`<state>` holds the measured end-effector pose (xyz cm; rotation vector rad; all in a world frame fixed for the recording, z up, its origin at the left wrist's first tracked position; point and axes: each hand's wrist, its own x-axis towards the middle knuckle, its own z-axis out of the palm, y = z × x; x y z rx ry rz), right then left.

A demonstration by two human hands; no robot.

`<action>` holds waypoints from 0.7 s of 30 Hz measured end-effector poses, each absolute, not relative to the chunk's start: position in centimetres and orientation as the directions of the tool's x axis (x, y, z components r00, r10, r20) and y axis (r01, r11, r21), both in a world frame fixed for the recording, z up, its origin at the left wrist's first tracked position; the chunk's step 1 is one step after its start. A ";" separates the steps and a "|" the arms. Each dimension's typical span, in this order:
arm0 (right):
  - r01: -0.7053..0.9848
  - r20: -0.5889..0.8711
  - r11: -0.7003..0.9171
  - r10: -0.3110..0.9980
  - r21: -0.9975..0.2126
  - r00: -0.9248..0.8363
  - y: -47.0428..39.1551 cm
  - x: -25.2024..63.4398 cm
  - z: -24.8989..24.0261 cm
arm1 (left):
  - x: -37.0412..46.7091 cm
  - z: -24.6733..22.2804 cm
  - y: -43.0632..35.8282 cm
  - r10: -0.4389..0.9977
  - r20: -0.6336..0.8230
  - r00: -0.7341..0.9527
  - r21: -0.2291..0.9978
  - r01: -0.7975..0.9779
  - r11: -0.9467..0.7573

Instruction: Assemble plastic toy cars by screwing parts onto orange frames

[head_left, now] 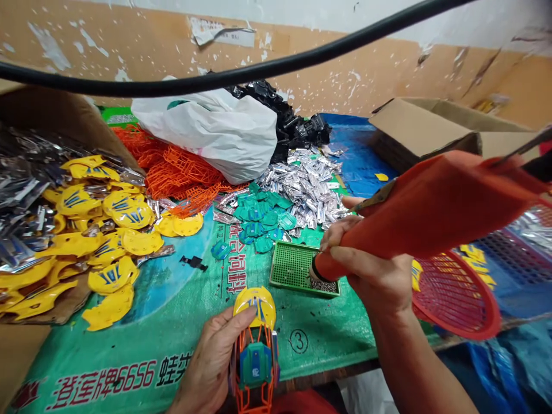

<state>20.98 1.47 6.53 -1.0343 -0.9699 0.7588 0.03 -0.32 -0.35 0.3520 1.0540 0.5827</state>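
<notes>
My left hand (218, 345) is closed around a toy vehicle body (254, 362), the thumb pressing on its yellow front. An orange lattice frame and a green panel make up the rest of it. My right hand (375, 270) grips a tool wrapped in orange cloth (431, 210), which looks like a power screwdriver. Its lower end dips into a green grid tray (291, 267), over small metal screws (325, 286). The tool's tip is hidden among them.
Yellow shells (125, 210) pile up at left, beside orange frames (181, 172) and a white bag (211, 135). Green panels (263, 218) and silvery parts (308, 184) lie mid-table. A red basket (470, 299) stands right, a cardboard box (422, 129) behind. A black cable (241, 75) crosses above.
</notes>
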 end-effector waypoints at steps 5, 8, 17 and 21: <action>-0.001 0.254 0.270 0.909 -0.963 0.329 0.7 21.0 6.2 | 0.2 -0.5 -0.1 0.602 -0.720 0.344 0.534 -0.279 0.798; 0.056 0.261 0.256 0.912 -0.965 0.318 0.7 21.2 5.7 | 0.3 -0.4 0.0 0.601 -0.721 0.345 0.534 -0.276 0.799; 0.026 0.222 0.227 0.913 -0.973 0.341 1.0 21.1 5.8 | 0.4 -0.3 -0.1 0.594 -0.745 0.305 0.533 -0.264 0.804; 0.052 0.210 0.204 0.921 -0.978 0.328 1.1 21.1 5.9 | 0.5 -0.2 -0.1 0.602 -0.737 0.307 0.543 -0.262 0.798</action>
